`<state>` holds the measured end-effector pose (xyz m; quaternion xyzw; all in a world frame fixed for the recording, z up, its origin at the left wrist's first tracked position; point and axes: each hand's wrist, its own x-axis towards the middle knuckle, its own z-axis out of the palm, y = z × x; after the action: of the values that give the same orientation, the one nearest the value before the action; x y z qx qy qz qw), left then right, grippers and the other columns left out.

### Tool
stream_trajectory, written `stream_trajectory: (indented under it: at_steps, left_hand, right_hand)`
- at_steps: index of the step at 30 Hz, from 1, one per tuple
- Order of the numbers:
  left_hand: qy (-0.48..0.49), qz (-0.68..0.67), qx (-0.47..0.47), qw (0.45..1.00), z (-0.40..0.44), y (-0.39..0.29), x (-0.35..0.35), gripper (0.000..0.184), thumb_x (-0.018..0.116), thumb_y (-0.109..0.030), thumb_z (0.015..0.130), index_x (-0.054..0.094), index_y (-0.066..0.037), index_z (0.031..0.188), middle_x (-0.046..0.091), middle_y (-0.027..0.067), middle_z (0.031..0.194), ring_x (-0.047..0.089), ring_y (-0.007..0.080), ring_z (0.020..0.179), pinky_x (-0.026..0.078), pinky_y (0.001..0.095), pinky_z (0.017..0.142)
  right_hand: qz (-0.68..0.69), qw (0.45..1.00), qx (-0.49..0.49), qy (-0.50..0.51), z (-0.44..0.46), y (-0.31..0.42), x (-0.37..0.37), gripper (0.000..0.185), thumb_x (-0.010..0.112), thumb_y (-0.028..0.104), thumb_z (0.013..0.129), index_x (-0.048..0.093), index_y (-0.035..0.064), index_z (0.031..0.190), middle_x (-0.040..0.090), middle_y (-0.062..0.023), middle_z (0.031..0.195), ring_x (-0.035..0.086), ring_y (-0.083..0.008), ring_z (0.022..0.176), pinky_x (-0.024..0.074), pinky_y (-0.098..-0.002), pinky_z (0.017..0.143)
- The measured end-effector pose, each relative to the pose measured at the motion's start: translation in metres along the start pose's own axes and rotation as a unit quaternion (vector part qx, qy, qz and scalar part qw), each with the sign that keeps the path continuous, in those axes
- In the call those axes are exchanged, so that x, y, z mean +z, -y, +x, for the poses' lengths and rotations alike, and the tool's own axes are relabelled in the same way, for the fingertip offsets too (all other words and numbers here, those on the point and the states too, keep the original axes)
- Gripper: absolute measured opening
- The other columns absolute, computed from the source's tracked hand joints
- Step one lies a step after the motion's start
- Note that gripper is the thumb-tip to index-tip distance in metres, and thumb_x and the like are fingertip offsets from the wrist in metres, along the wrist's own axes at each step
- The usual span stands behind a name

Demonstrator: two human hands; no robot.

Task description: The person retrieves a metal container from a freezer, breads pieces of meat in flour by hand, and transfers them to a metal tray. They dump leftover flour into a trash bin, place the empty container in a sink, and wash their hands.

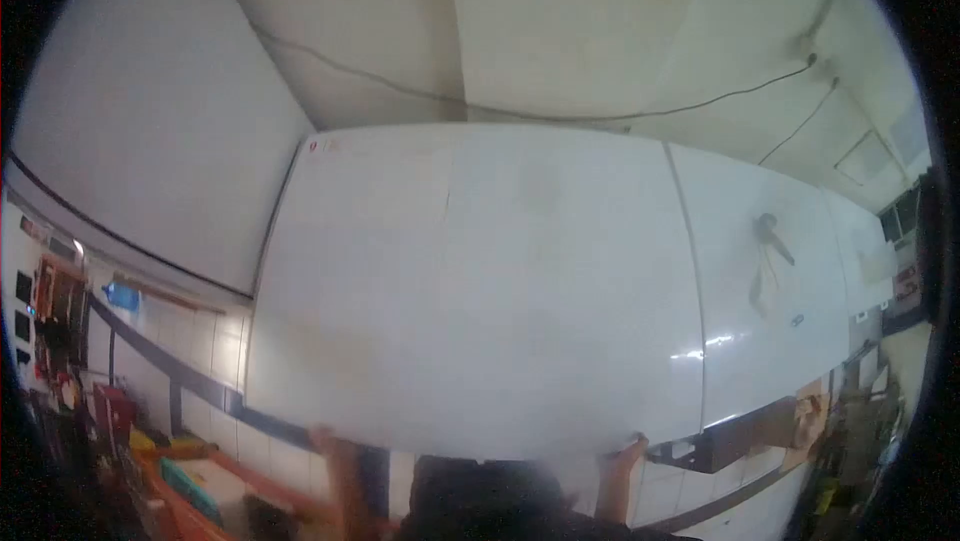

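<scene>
A large white panel [480,281] lies flat in front of me, with a small red mark in its far left corner. My left hand [328,441] is at its near edge toward the left, looking closed on the rim, though blurred. Farther right along the same edge, my right hand [630,449] also grips the rim, its thumb by the top surface. The fingers of both hands are mostly hidden by the panel. My dark clothing shows between the arms, close to the edge.
Another white surface [160,121] stands to the left, and a white section [770,291] adjoins on the right. On that lie a grey tool-like item [775,238] and a small blue item [797,321]. A cable [480,109] runs along the back. An orange-framed cart [300,497] stands lower left.
</scene>
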<state>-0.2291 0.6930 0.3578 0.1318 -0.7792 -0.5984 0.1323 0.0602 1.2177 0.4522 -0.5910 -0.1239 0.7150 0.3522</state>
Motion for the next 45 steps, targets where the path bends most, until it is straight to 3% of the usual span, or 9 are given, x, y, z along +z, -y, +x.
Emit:
stream_trajectory:
  at_steps: [7, 11, 14, 20, 23, 28, 32, 39, 45]
  left_hand:
    - [0.007, 0.449, 0.305, 0.84, -0.004, -0.183, -0.033, 0.041, 0.056, -0.033, 0.094, 0.055, -0.001, 0.069, 0.059, 0.0131, 0.067, 0.057, 0.0338, 0.059, 0.044, 0.0445, 0.051]
    - [-0.085, 0.073, 0.208, 0.972, 0.02, -0.279, -0.011, 0.034, 0.065, -0.025, 0.096, 0.059, 0.0, 0.119, 0.064, 0.0157, 0.11, 0.063, 0.0251, 0.099, 0.052, 0.0385, 0.081]
    - [-0.129, -0.069, 0.234, 0.961, 0.061, -0.379, 0.033, 0.051, 0.057, -0.03, 0.1, 0.045, -0.004, 0.142, 0.052, 0.0209, 0.135, 0.054, 0.0283, 0.121, 0.047, 0.0414, 0.098]
    - [-0.176, 0.096, 0.492, 0.847, 0.19, -0.515, 0.089, 0.069, 0.041, -0.056, 0.101, 0.044, -0.005, 0.147, 0.047, 0.0215, 0.147, 0.048, 0.0363, 0.134, 0.035, 0.0485, 0.112]
    - [-0.146, 0.117, 0.484, 0.855, 0.228, -0.596, 0.122, 0.073, 0.047, -0.052, 0.098, 0.038, -0.001, 0.149, 0.044, 0.0267, 0.147, 0.041, 0.0417, 0.138, 0.031, 0.0476, 0.115]
    - [-0.197, 0.261, 0.548, 0.77, 0.279, -0.644, 0.188, 0.059, 0.05, -0.04, 0.097, 0.045, -0.001, 0.141, 0.053, 0.0243, 0.13, 0.052, 0.0375, 0.119, 0.042, 0.0468, 0.099]
    - [-0.152, 0.31, 0.55, 0.76, 0.321, -0.625, 0.236, 0.058, 0.051, -0.039, 0.095, 0.046, -0.001, 0.139, 0.054, 0.0239, 0.128, 0.053, 0.0369, 0.118, 0.042, 0.0464, 0.098]
    - [-0.095, 0.387, 0.552, 0.732, 0.369, -0.564, 0.298, 0.056, 0.054, -0.037, 0.093, 0.049, 0.0, 0.136, 0.056, 0.0233, 0.125, 0.054, 0.0358, 0.116, 0.043, 0.0457, 0.098]
    - [-0.035, 0.436, 0.544, 0.716, 0.384, -0.482, 0.334, 0.055, 0.057, -0.035, 0.092, 0.051, 0.0, 0.134, 0.058, 0.0227, 0.122, 0.056, 0.0348, 0.115, 0.044, 0.0451, 0.097]
  right_hand:
    - [-0.107, 0.961, -0.254, 0.017, -0.085, 0.063, 0.009, 0.055, 0.052, 0.049, 0.096, 0.045, 0.0084, 0.133, 0.049, -0.0135, 0.126, 0.05, -0.0292, 0.117, 0.047, -0.0485, 0.093]
    - [-0.492, 0.293, -0.815, -0.086, -0.123, 0.13, 0.057, 0.047, 0.053, 0.025, 0.1, 0.041, -0.0002, 0.138, 0.051, -0.0232, 0.126, 0.052, -0.0342, 0.118, 0.0445, -0.0482, 0.1]
    - [-0.355, 0.61, -0.706, -0.062, -0.093, 0.163, 0.106, 0.05, 0.055, 0.015, 0.099, 0.04, -0.0028, 0.143, 0.048, -0.0246, 0.137, 0.05, -0.0391, 0.126, 0.0406, -0.05, 0.108]
    - [-0.336, 0.522, -0.782, 0.053, -0.168, 0.276, 0.275, 0.061, 0.058, 0.033, 0.095, 0.041, 0.0052, 0.148, 0.046, -0.0201, 0.147, 0.04, -0.0364, 0.14, 0.0328, -0.0442, 0.115]
    - [-0.065, 0.735, -0.578, 0.349, -0.214, 0.285, 0.341, 0.06, 0.047, 0.039, 0.099, 0.041, 0.0039, 0.147, 0.042, -0.0208, 0.148, 0.038, -0.0372, 0.139, 0.0303, -0.0509, 0.114]
    - [-0.445, 0.5, -0.706, 0.231, -0.087, 0.215, 0.358, 0.032, 0.05, 0.024, 0.1, 0.061, 0.002, 0.121, 0.065, -0.0101, 0.112, 0.062, -0.0195, 0.1, 0.0537, -0.0327, 0.082]
    - [-0.48, 0.778, -0.279, 0.295, -0.001, 0.061, 0.354, 0.034, 0.062, 0.034, 0.096, 0.064, 0.0048, 0.113, 0.068, -0.0103, 0.097, 0.065, -0.0173, 0.08, 0.0547, -0.033, 0.072]
    - [-0.727, 0.129, -0.606, 0.294, 0.259, -0.133, 0.269, 0.028, 0.071, 0.027, 0.084, 0.067, 0.0037, 0.099, 0.068, -0.0109, 0.084, 0.066, -0.0261, 0.071, 0.0544, -0.037, 0.064]
    - [-0.902, 0.239, -0.283, 0.221, 0.386, -0.215, 0.245, 0.04, 0.062, 0.035, 0.089, 0.063, 0.0088, 0.119, 0.072, -0.0126, 0.101, 0.069, -0.0313, 0.096, 0.0552, -0.0463, 0.079]
